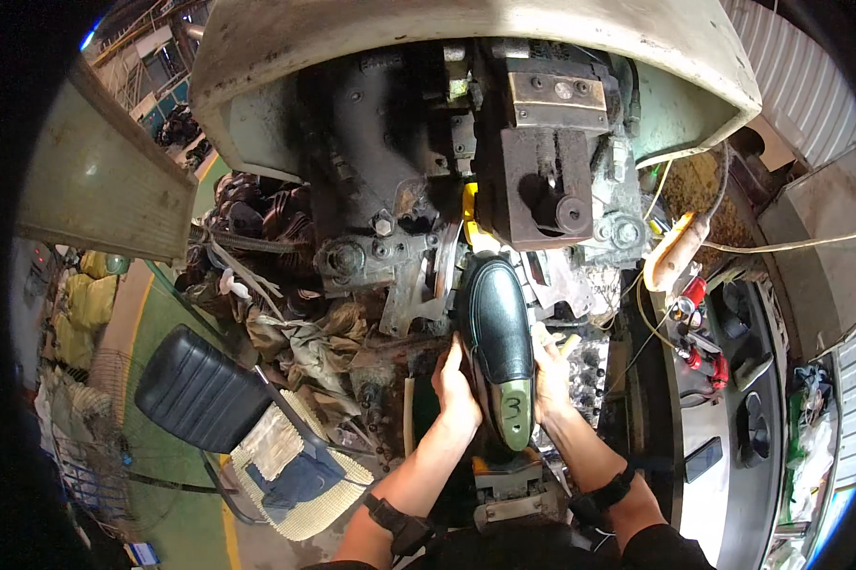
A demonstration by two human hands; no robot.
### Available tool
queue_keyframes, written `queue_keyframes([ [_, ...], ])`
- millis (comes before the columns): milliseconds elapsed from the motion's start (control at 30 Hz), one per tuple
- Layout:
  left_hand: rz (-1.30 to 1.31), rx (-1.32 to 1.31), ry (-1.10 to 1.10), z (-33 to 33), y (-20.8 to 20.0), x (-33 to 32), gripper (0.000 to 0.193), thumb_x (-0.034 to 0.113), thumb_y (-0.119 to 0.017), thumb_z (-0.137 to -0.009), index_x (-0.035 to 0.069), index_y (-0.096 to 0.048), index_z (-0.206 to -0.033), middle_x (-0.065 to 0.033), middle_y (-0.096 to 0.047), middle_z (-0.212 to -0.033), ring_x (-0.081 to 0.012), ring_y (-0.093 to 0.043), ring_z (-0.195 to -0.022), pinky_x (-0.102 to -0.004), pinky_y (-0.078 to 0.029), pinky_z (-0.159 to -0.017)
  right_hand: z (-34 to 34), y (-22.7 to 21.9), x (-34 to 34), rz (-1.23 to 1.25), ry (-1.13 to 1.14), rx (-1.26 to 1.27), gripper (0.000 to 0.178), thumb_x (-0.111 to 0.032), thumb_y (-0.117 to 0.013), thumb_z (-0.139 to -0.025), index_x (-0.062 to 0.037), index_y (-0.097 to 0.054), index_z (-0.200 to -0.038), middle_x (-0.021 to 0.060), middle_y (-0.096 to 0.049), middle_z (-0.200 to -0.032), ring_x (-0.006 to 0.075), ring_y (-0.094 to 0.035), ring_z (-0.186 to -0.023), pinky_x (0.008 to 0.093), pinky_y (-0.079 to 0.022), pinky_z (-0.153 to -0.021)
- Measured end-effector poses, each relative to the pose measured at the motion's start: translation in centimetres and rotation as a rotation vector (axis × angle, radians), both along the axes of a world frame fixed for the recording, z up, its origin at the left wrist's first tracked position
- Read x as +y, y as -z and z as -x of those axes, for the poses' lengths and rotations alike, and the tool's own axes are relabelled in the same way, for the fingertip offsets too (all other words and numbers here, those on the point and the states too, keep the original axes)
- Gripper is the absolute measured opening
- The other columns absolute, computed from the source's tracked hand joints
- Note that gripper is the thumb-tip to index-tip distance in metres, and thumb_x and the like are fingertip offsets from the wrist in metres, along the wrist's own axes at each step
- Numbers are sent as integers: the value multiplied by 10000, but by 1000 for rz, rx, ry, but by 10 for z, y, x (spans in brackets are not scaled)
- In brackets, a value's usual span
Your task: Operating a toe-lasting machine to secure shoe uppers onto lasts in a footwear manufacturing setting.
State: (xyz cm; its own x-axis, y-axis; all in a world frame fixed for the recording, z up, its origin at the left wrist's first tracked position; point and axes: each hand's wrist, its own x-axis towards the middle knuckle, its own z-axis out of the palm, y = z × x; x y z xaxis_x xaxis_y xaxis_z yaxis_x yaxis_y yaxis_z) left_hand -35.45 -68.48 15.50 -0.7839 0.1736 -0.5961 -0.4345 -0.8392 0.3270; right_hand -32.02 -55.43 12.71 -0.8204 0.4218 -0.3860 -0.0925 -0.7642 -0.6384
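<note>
A black leather shoe upper (499, 313) is stretched over a green shoe last (515, 418), its toe pointing away from me into a large dark machine (546, 180). The bare heel end of the last faces me. My left hand (458, 385) is closed against the left side of the shoe, thumb up along its edge. On the other side my right hand (551, 375) grips it, with its fingers partly hidden under the shoe. Beyond the toe shows a yellow part (472, 214) of the machine. Metal plates (428, 294) flank the toe.
A beige hood (475, 24) arches over the machine. To the left stands a black-backed chair (200, 389) with a cloth on its seat. A shelf (703, 503) at the right bears red-handled tools (708, 366) and a dark phone (703, 459). Cables hang by a worn handle-like piece (675, 252).
</note>
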Motion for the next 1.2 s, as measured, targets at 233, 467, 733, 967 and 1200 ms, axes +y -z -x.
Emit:
queue_keyframes([
  [233,492,288,-69,2,45,-71,302,219,-730,-941,26,-595,-1130,-131,-681,-1070,-245,-681,-990,-346,-560,-842,-45,-6,59,-330,-298,15,619,-182,-693,-965,8,-401,-1476,210,-719,-1002,220,-733,-766,289,-615,-652],
  [467,1107,-16,-143,-15,154,-187,403,150,-774,-882,-36,-634,-1211,-116,-668,-1168,-218,-618,-1058,-332,-468,-958,-86,133,168,-721,4,-390,586,-220,-693,-936,47,-468,-1407,145,-679,-1188,263,-632,-1092,373,-469,-1001],
  [733,1258,-18,-156,-65,223,-270,455,137,-813,-836,-43,-621,-1206,-116,-674,-1085,-233,-617,-958,-366,-495,-867,-116,169,209,-636,121,-535,711,-112,-683,-904,8,-309,-1497,122,-659,-1177,225,-642,-1002,375,-519,-883],
  [967,1290,-243,302,-146,259,-238,329,125,-777,-847,-70,-703,-1101,-97,-724,-945,-216,-669,-891,-354,-531,-785,-120,142,169,-573,37,-646,966,-65,-746,-835,-45,-140,-1587,126,-654,-1037,201,-613,-765,394,-503,-631],
  [1200,1104,-176,453,-140,244,-231,311,37,-707,-835,-72,-696,-1126,-113,-727,-967,-209,-678,-866,-339,-534,-786,-133,125,198,-525,-39,-464,795,-43,-681,-904,-40,-227,-1557,27,-614,-809,90,-573,-652,267,-462,-555],
])
